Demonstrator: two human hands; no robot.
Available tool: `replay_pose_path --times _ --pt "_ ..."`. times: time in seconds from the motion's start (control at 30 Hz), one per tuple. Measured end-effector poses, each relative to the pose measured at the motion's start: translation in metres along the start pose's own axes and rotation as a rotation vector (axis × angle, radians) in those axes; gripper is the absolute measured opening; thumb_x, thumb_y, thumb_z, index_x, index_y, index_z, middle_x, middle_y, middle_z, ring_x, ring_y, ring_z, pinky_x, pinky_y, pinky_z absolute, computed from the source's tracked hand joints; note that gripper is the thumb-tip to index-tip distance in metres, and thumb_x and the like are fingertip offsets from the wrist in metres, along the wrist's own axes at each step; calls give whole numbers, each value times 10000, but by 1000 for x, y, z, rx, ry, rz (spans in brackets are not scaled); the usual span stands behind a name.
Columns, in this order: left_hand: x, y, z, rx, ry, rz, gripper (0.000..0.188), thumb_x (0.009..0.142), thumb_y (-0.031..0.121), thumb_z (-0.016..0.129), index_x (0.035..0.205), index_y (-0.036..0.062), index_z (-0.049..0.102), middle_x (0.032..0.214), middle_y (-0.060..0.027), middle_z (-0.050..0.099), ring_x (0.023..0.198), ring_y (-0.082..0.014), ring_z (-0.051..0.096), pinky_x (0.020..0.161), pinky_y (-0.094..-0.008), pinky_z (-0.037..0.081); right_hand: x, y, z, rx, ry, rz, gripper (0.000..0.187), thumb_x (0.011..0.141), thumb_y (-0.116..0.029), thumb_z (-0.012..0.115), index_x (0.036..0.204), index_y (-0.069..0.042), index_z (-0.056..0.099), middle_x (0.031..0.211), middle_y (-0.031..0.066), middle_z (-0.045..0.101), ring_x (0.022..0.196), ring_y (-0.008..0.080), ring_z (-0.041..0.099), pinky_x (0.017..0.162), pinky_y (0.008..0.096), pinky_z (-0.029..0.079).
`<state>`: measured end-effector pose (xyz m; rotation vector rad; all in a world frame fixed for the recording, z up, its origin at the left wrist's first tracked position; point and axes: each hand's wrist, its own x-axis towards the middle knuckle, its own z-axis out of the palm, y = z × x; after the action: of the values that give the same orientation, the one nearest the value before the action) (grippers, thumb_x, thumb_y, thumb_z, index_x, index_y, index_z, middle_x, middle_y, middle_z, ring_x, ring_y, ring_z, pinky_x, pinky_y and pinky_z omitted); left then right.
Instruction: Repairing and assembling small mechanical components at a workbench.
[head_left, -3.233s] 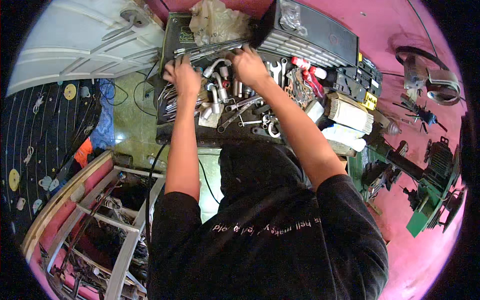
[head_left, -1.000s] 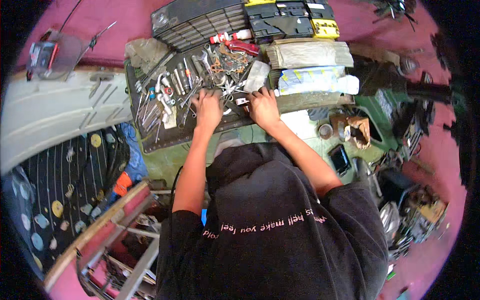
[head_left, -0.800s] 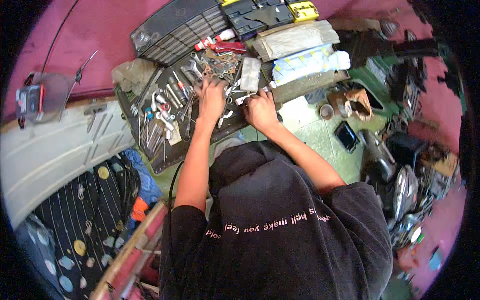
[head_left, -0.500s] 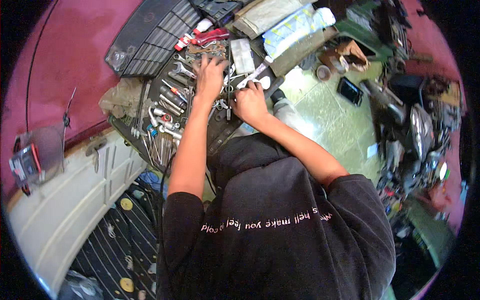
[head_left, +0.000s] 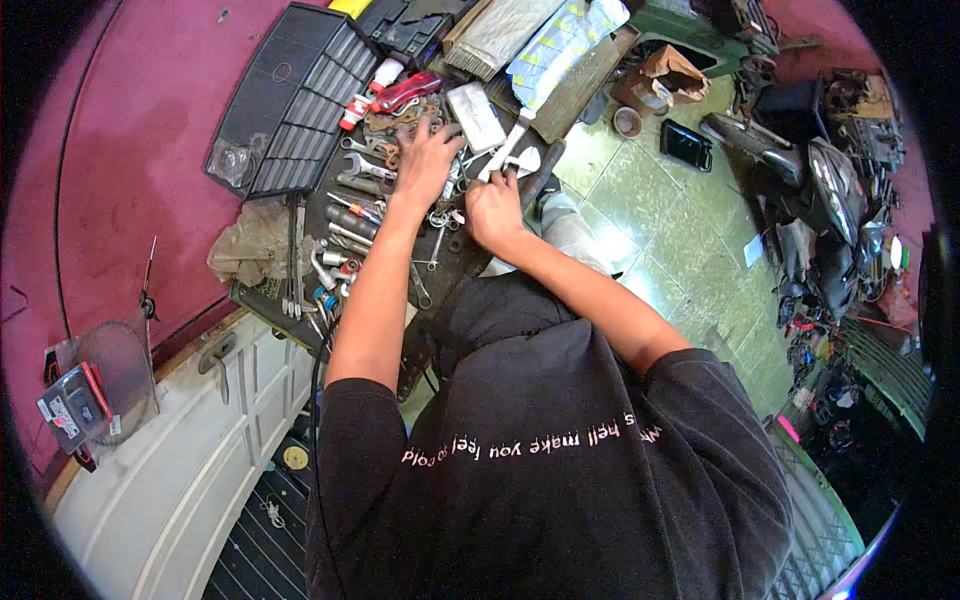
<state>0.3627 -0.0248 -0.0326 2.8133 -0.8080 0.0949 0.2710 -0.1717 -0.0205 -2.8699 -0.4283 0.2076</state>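
left hand (head_left: 428, 160) fingers spread apart over a pile of flat gaskets (head_left: 388, 122) and wrenches; can't tell if it touches them. right hand (head_left: 493, 210) fingers curled together by the lower end of a long white tool (head_left: 508, 147); can't tell if it's clamped on it. open-end wrench (head_left: 366, 166) lies just left of the left hand, ring wrench (head_left: 421, 288) lower, near the desk's front edge. left forearm crosses the tools and hides part of them.

around: screwdriver (head_left: 358, 207) and socket wrenches (head_left: 328, 268) left of the left forearm, red pouch (head_left: 405, 92) and red-and-white tube (head_left: 355, 112) beyond the gaskets, whitish rectangular block (head_left: 476, 118) between the pouch and the white tool. black slatted case (head_left: 290, 100) and paper stack (head_left: 500, 38) bound the far side, crumpled plastic bag (head_left: 252, 245) at left.

desk (head_left: 459, 264) is dark, crowded. pink wall (head_left: 150, 190) and white panelled door (head_left: 185, 440) on the left, greenish tiled floor (head_left: 665, 235) on the right with a brown paper bag (head_left: 678, 75), motorcycle parts (head_left: 830, 185) farther right.
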Motion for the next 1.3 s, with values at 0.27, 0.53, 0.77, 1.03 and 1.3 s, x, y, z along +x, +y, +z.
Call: replay_pose_path --times 0.27,0.53,0.77,1.03,1.3 --pt "-25 13 -48 -49 243 -172 222 907 148 615 1013 215 798 1225 35 724 1304 -280 548 1088 -595 342 2 22 -23 36 48 -10 178 759 -148 716 884 -21 701 871 179 737 1006 365 646 967 506 427" --pt "-71 44 -68 18 459 -603 238 852 160 768 1068 251 805 1162 90 734 1231 -255 542 1055 -504 266 27 44 -61 -10 42 -262 182 862 -211 723 960 -59 745 967 152 707 1062 382 595 969 516 423" --pt "-67 81 -67 26 568 -897 217 811 168 820 1025 205 811 1093 51 764 1198 -274 549 1051 -504 293 60 71 -94 19 -92 -540 221 835 -186 732 1025 -74 744 1019 133 691 1128 357 577 1000 526 414" --pt "4 137 -49 26 578 -1063 160 806 138 816 963 163 803 1031 21 766 1166 -294 557 1030 -485 345 108 165 -129 -97 -62 -740 205 883 -127 597 1022 -112 746 1024 94 680 1162 332 563 1048 531 389" --pt "121 193 -18 -8 509 -1029 189 809 74 793 997 81 783 1051 -60 752 1142 -342 579 983 -446 476 151 302 -159 -21 -98 -729 190 890 -154 610 974 -117 776 1006 80 683 1108 314 572 1054 512 393"
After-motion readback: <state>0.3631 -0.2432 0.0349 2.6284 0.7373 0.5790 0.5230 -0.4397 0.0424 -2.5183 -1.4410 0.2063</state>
